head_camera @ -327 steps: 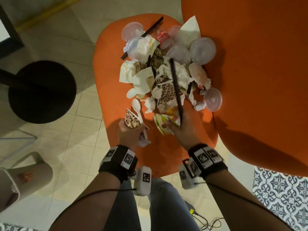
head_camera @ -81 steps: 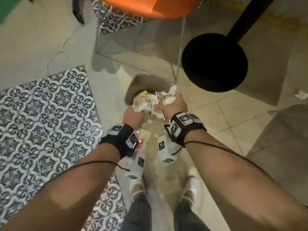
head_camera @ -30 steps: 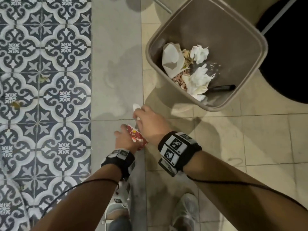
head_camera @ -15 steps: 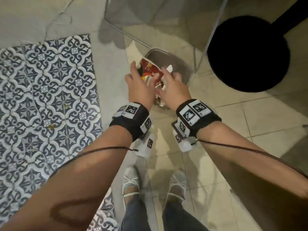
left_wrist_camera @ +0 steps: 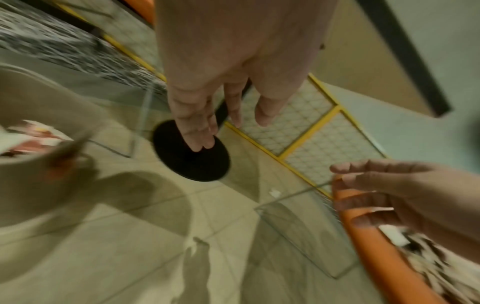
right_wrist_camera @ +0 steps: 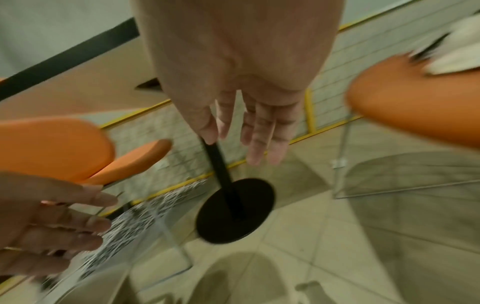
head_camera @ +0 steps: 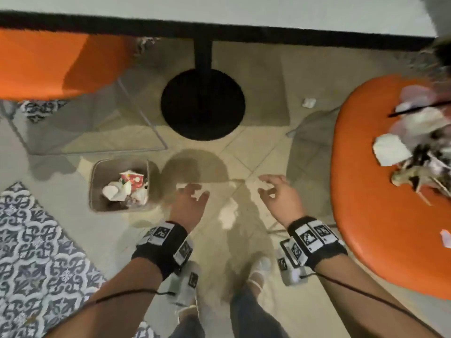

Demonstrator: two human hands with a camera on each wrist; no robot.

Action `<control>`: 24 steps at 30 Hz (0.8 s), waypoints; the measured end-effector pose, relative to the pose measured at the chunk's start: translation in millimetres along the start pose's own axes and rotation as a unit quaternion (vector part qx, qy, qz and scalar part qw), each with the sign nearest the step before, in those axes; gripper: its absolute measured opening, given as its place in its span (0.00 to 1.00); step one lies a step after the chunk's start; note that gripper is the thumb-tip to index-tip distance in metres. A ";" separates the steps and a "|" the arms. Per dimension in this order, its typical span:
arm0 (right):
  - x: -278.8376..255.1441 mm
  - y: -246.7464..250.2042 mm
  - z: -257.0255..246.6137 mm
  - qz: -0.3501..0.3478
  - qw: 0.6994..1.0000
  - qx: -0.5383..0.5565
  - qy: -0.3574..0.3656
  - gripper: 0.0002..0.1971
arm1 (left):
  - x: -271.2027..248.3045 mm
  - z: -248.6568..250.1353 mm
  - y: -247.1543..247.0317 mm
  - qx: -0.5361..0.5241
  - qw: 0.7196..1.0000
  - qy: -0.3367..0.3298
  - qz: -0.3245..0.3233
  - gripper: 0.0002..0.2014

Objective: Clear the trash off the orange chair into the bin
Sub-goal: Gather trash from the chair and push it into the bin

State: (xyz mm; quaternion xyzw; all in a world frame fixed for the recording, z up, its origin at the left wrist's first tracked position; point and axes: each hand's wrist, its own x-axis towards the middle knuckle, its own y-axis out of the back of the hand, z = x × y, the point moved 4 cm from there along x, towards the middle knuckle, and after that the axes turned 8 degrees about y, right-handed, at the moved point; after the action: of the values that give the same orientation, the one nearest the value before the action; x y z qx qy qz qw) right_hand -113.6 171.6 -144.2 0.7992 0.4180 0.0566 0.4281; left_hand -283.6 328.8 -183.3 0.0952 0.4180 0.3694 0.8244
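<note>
Dim warm indoor light, soft shadows on the floor [head_camera: 244, 167], everything smeared by motion blur, edges bent and stretched

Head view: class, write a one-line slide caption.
Empty left hand and right hand between bin and littered orange chair.

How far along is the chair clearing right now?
Partly done: the bin holds wrappers and tissue. Nothing is in hand; the left hand and right hand are empty. Left: the trash pile on the orange chair, plus a scrap on the floor.
</note>
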 end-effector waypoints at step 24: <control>-121.7 293.6 397.2 0.142 0.958 -0.013 -0.249 0.17 | -102.1 314.9 -515.1 0.433 0.875 -0.207 -0.071 0.53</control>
State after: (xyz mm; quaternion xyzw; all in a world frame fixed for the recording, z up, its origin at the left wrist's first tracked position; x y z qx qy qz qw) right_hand 168.0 -252.1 -145.9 0.8332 0.1795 -0.0789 0.5171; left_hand 189.8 -59.0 -161.1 0.4867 0.3618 0.0637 0.7926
